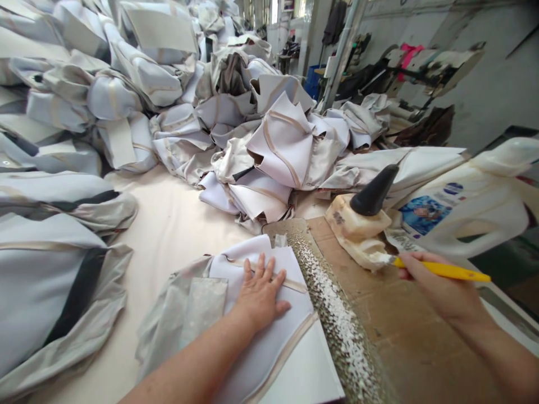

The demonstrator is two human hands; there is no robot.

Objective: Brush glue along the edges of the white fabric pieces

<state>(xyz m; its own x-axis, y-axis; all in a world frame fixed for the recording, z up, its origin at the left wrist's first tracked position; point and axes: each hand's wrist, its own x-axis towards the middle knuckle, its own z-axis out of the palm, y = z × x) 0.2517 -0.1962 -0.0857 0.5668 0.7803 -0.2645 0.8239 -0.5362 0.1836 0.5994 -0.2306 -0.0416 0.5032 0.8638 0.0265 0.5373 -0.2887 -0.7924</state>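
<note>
**Left hand (261,294) spread, right hand (440,286) clenched at fabric heap**

Grey-white padded fabric panels (168,84) towered beyond a pale tabletop (177,224) and a cardboard-covered bench (400,297) flecked with white. Fingers splayed, the left palm pressed a soft, light padded panel (273,359), likely best lifted by its edge. The closed right fist gripped a yellow-handled scraper (442,271) beside a crusted cream block (357,235).

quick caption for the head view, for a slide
Left hand presses a pale fabric panel while the right hand holds a yellow-handled tool, heaped panels behind.
</note>
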